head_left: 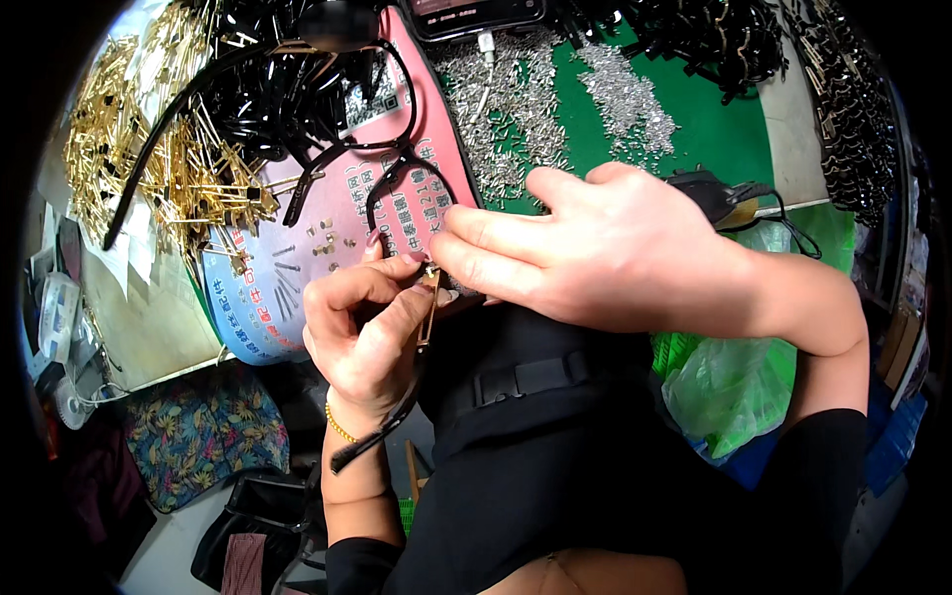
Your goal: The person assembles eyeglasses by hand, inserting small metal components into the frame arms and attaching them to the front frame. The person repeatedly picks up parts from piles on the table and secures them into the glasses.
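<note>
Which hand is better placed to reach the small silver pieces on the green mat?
The right hand, probably: it lies just below the silver pieces in the picture, while the left hand is farther off, pinching an eyeglass temple.

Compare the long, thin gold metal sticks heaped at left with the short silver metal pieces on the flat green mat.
Length: the thin gold metal sticks are long; the short silver metal pieces are tiny beside them.
Layout: gold sticks pile up crosswise; silver pieces spread low, the flat green mat showing among them.
Place: silver pieces lie near the right hand; gold sticks, farther left.
Shared: both are loose and shiny.
</note>
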Tool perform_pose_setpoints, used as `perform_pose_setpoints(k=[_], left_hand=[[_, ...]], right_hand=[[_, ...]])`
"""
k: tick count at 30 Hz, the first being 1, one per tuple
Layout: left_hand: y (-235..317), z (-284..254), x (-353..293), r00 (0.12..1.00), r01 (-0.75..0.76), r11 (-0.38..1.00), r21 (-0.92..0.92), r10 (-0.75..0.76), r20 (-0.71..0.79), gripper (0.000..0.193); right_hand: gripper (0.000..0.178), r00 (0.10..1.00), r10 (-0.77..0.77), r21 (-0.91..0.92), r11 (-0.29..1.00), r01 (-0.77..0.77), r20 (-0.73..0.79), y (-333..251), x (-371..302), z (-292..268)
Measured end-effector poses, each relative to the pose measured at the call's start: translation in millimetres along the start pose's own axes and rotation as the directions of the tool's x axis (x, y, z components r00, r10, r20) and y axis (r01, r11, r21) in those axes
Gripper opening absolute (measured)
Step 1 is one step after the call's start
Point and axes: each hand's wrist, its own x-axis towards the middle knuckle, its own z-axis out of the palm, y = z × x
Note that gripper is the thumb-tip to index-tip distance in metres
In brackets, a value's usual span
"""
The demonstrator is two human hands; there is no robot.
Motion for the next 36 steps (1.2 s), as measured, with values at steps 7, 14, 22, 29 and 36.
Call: perform_pose_setpoints(k=[7, 14, 22, 29, 36], left_hand=[[6, 5, 9, 0.987, -0.142, 0.968, 0.209, 0.156, -0.050, 0.020], [20, -88, 58, 0.864, -0.033, 0.998, 0.046, 0.052, -0.502, 0.031], [-131, -226, 44, 0.636, 0.694, 0.307, 0.651, -0.685, -0.356, 0.047], [-65, -127, 56, 0.919, 0.254, 0.773, 0.581, -0.006, -0.394, 0.013], [-17, -45, 71, 0.912, 0.403, 0.735, 0.545, -0.373, -0.171, 0.023]], right_hand=[[0.026, 0.977, 0.198, -0.015, 0.980, -0.200, -0.086, 0, -29, -29], [0.015, 0.760, 0.601, -0.159, 0.748, -0.644, -0.247, 81, -48, -38], [0.029, 0.725, 0.662, -0.086, 0.724, -0.684, -0.192, 94, 12, -25], [0.031, 0.680, 0.720, -0.070, 0.678, -0.732, -0.139, 98, 3, -26], [0.038, 0.618, 0.772, -0.049, 0.619, -0.784, -0.149, 74, -6, -54]])
